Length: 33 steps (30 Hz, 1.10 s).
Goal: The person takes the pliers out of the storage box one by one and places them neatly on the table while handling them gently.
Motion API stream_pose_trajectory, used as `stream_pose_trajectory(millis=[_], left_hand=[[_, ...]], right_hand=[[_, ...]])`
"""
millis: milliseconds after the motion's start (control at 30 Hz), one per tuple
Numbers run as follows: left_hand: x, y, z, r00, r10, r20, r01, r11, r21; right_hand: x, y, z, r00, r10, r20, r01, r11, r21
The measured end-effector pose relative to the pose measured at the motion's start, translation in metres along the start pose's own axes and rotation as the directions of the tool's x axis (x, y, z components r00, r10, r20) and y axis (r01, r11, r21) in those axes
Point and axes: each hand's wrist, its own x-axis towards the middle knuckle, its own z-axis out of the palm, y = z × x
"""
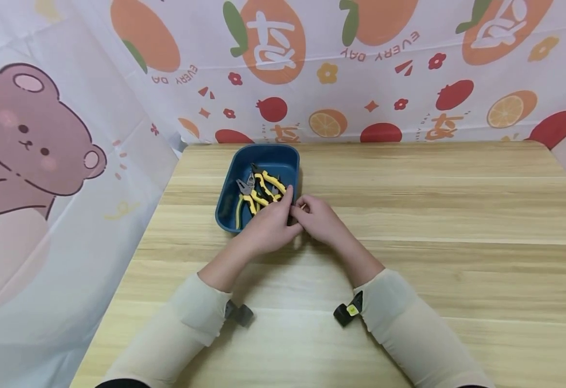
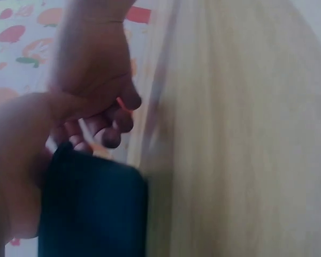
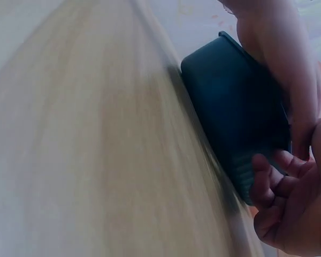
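Observation:
A blue plastic bin (image 1: 225, 202) on the table holds several yellow-and-black handled pliers (image 1: 259, 191). My left hand (image 1: 271, 223) lies over the bin's near right corner, thumb and forefinger extended. Just outside that corner is my right hand (image 1: 318, 218), its fingers curled and meeting the left fingertips. In the left wrist view an orange sliver (image 2: 124, 105) shows by the right hand's (image 2: 99, 91) fingers; whether it is held cannot be told. The right wrist view shows the bin's side (image 3: 235, 101) behind the right fingers (image 3: 263, 184). Whatever lies between the fingertips is hidden.
The wood-grain table (image 1: 433, 237) stretches far to the right of the bin. A fruit-print cloth (image 1: 336, 97) hangs along its back edge, and a bear-print cloth (image 1: 26, 145) hangs at the left. Small black devices (image 1: 343, 314) sit at both wrists.

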Motion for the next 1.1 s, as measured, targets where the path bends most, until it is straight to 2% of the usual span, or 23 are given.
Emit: stream_pose_trajectory(millis=[67, 100, 167, 200, 267, 333, 367, 433, 467, 533, 600, 667, 733, 833, 933, 1100], left_hand=[[-0.005, -0.004, -0.008, 0.999, 0.036, -0.015, -0.037, 0.999, -0.029], [-0.008, -0.007, -0.013, 0.998, 0.052, -0.047, -0.054, 0.998, -0.041], [-0.012, -0.015, -0.022, 0.986, 0.067, -0.153, -0.074, 0.997, -0.038], [-0.014, -0.02, -0.028, 0.975, 0.061, -0.215, -0.068, 0.997, -0.029], [-0.017, -0.032, -0.039, 0.944, 0.003, -0.33, -0.007, 1.0, -0.01], [-0.021, -0.048, -0.05, 0.91, -0.088, -0.405, 0.095, 0.995, -0.004], [-0.023, -0.057, -0.054, 0.899, -0.145, -0.413, 0.157, 0.988, -0.005], [-0.028, -0.074, -0.059, 0.889, -0.258, -0.377, 0.274, 0.962, -0.013], [-0.03, -0.082, -0.06, 0.89, -0.306, -0.339, 0.32, 0.947, -0.015], [-0.032, -0.094, -0.059, 0.901, -0.352, -0.252, 0.363, 0.932, -0.002], [-0.031, -0.102, -0.055, 0.915, -0.357, -0.189, 0.365, 0.931, 0.005], [-0.026, -0.107, -0.051, 0.929, -0.334, -0.158, 0.339, 0.941, 0.003], [-0.02, -0.108, -0.047, 0.939, -0.312, -0.146, 0.314, 0.949, -0.007], [-0.011, -0.108, -0.044, 0.941, -0.31, -0.135, 0.308, 0.951, -0.034], [-0.004, -0.106, -0.042, 0.94, -0.316, -0.128, 0.31, 0.949, -0.064], [0.005, -0.103, -0.037, 0.939, -0.304, -0.16, 0.297, 0.952, -0.068]], right_hand=[[0.0, -0.001, 0.001, 1.0, 0.015, -0.014, -0.015, 1.0, 0.009], [0.001, -0.002, 0.002, 1.0, 0.02, -0.015, -0.02, 1.0, 0.015], [0.001, -0.002, 0.002, 0.999, 0.028, -0.015, -0.028, 0.999, 0.035], [0.001, -0.001, 0.003, 0.999, 0.032, -0.012, -0.032, 0.998, 0.045], [0.001, -0.001, 0.003, 0.999, 0.037, -0.005, -0.036, 0.998, 0.06], [0.0, 0.0, 0.003, 0.999, 0.044, -0.004, -0.044, 0.997, 0.067], [0.0, 0.001, 0.003, 0.999, 0.048, -0.005, -0.048, 0.997, 0.066], [-0.001, 0.002, 0.003, 0.998, 0.055, -0.011, -0.054, 0.997, 0.062], [-0.001, 0.002, 0.003, 0.998, 0.06, -0.015, -0.059, 0.997, 0.057], [-0.001, 0.003, 0.002, 0.998, 0.065, -0.019, -0.064, 0.997, 0.05], [-0.001, 0.004, 0.001, 0.998, 0.067, -0.021, -0.066, 0.997, 0.046], [0.0, 0.005, -0.001, 0.997, 0.069, -0.026, -0.069, 0.997, 0.034], [0.0, 0.007, -0.004, 0.996, 0.076, -0.038, -0.075, 0.997, 0.02], [0.001, 0.011, -0.009, 0.994, 0.086, -0.072, -0.086, 0.996, -0.003], [0.001, 0.015, -0.014, 0.991, 0.09, -0.099, -0.092, 0.996, -0.019], [-0.001, 0.019, -0.02, 0.99, 0.083, -0.118, -0.088, 0.995, -0.037]])
